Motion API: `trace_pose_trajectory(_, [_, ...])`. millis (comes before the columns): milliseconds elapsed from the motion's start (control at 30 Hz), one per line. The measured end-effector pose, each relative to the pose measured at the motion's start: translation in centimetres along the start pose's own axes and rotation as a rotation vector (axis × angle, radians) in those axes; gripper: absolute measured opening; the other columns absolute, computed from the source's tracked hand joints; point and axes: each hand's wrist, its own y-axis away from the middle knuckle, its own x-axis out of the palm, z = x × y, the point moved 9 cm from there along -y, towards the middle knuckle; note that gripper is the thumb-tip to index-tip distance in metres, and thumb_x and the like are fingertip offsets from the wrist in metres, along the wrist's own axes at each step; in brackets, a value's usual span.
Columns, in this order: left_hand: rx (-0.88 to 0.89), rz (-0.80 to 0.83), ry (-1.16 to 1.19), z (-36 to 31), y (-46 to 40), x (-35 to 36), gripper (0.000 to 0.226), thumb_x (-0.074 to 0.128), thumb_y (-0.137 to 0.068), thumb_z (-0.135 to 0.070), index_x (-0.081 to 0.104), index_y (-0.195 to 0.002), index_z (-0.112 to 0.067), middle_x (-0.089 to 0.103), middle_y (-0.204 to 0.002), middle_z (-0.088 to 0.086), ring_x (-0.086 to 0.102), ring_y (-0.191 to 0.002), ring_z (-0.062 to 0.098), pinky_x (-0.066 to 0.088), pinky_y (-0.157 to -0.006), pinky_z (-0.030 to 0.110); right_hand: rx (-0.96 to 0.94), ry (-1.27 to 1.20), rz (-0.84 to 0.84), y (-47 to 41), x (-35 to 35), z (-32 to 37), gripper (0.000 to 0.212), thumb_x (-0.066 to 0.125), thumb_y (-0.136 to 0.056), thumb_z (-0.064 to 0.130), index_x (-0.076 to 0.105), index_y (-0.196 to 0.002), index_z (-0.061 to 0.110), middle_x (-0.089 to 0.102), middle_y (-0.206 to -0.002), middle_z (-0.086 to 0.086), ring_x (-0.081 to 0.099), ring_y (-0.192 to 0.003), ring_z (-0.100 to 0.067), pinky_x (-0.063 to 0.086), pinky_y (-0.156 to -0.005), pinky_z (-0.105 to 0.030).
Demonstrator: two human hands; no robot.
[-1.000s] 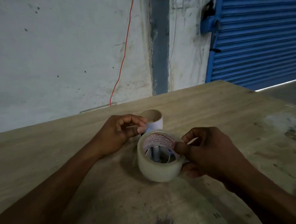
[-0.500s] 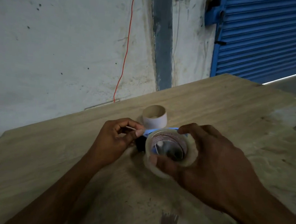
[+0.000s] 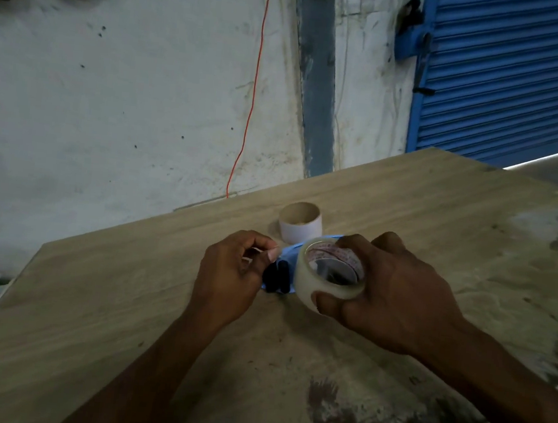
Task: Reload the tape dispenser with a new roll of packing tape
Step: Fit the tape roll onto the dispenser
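Gripping the new tape roll [image 3: 325, 280] with the right hand [image 3: 396, 292], above the blue dispenser [image 3: 281, 273]. Pinching the tape end with the left hand [image 3: 230, 271]. Standing just behind: empty core [image 3: 300, 222].

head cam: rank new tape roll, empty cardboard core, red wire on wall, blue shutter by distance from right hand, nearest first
1. new tape roll: gripped in the right hand, over the blue dispenser.
2. empty cardboard core: upright on the table, just beyond the hand's fingers.
3. Red wire and blue shutter: both far back, wire on the left wall, shutter back right; too close to call.
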Motion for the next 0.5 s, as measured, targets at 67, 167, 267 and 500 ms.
trace_pose_trajectory(67, [0.008,-0.014,-0.014,-0.1,0.1,0.0,0.006,0.073,-0.094,-0.022,0.074,-0.091,-0.028,0.074,-0.092,-0.016,0.069,-0.084,0.001,0.06,-0.076,0.028,0.026,0.029,0.027,-0.3,0.4,-0.1,0.102,0.054,-0.059,0.089,0.027,-0.149,0.049,0.046,-0.122,0.0,0.059,-0.11,-0.025,0.055,-0.086,-0.039])
trace_pose_trajectory(167, [0.03,-0.026,-0.06,-0.3,0.3,0.1,0.008,0.07,-0.094,-0.02,0.074,-0.095,-0.027,0.074,-0.095,-0.014,0.071,-0.084,0.005,0.062,-0.074,0.038,0.048,0.084,0.08,-0.6,1.1,-0.1,0.109,0.05,-0.062,0.092,0.017,-0.155,0.044,0.034,-0.136,-0.007,0.045,-0.126,-0.032,0.052,-0.093,-0.044])
trace_pose_trajectory(267, [0.076,-0.041,-0.153,-1.1,0.5,-0.2,0.01,0.068,-0.094,-0.02,0.073,-0.098,-0.028,0.075,-0.096,-0.015,0.071,-0.083,0.006,0.061,-0.072,0.035,-0.019,0.031,0.09,-1.0,1.3,1.1,0.115,0.059,-0.06,0.09,0.018,-0.156,0.041,0.015,-0.157,-0.003,0.031,-0.141,-0.036,0.046,-0.104,-0.047])
trace_pose_trajectory(500, [0.064,-0.083,-0.298,-2.1,0.6,0.2,0.005,0.065,-0.095,-0.024,0.069,-0.096,-0.028,0.072,-0.098,-0.012,0.067,-0.08,0.008,0.052,-0.065,0.028,-0.068,0.105,0.04,-3.0,1.6,1.4,0.099,0.061,-0.058,0.093,0.041,-0.143,0.046,0.054,-0.123,0.004,0.061,-0.107,-0.02,0.054,-0.082,-0.033])
